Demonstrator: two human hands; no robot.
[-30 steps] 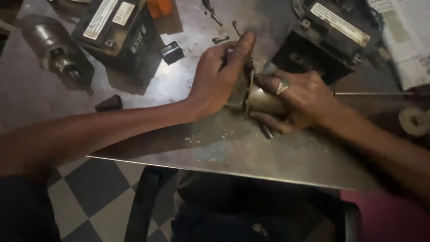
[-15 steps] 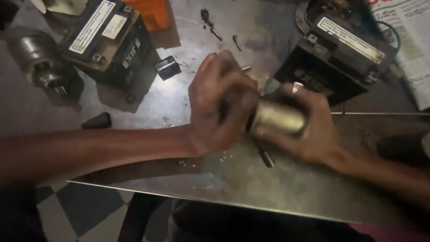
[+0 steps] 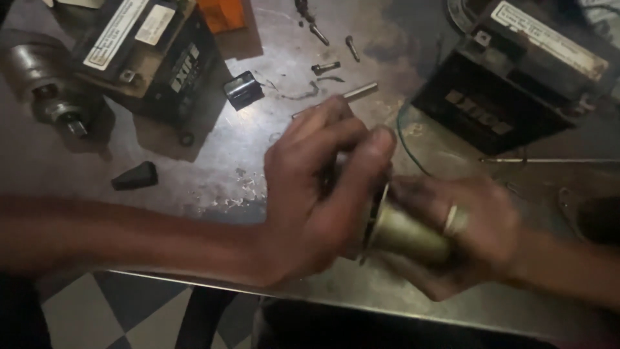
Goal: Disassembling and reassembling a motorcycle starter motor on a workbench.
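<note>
Head view, looking down on a metal table (image 3: 194,174). Right hand (image 3: 465,232), wearing a ring, cupping a brass-coloured cylinder (image 3: 403,229) from below and clamping it, axis lying roughly level, just above the table's near edge at about 5 o'clock of the frame centre. Left hand (image 3: 316,187) closing over the cylinder's flanged end at its 9 o'clock side, fingers curling around it; exact contact under the fingers hidden and blurred. Both hands meeting on the cylinder.

Lying around: a black battery (image 3: 145,58) at 10 o'clock of the hands, with a grey motor (image 3: 45,84) just beside it at its 9 o'clock; a second battery (image 3: 516,84) at 2 o'clock. Resting between the batteries: a small black clip (image 3: 243,89), loose bolts (image 3: 326,67), and a steel rod (image 3: 358,91) partly passing behind the left hand. Sitting apart at 9 o'clock: a black wedge (image 3: 134,176). Showing at 12 o'clock: an orange box (image 3: 219,14).
</note>
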